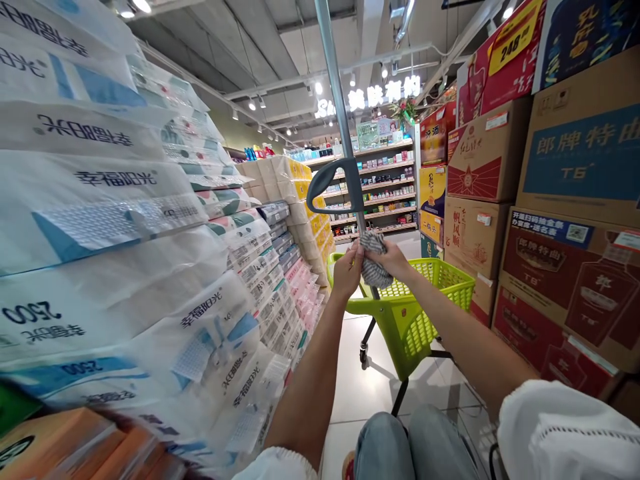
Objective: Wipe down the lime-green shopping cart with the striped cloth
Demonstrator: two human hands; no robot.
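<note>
My feed comes from inside a shop, most likely a supermarket. To one side I have white plastic packs (95, 180) piled high, the same lettering repeated across them; to the other, cardboard cartons (575, 153) in tall stacks, printed with brand names. A yellow price sign (511, 48) up there reads 248. Farther off I make out shelves (417, 160) with row upon row of small packaged goods, and glowing white letters (375, 96) above. A lime-green shopping cart (407, 327) stands on tiled floor (345, 397), under ceiling spotlights (319, 87).
</note>
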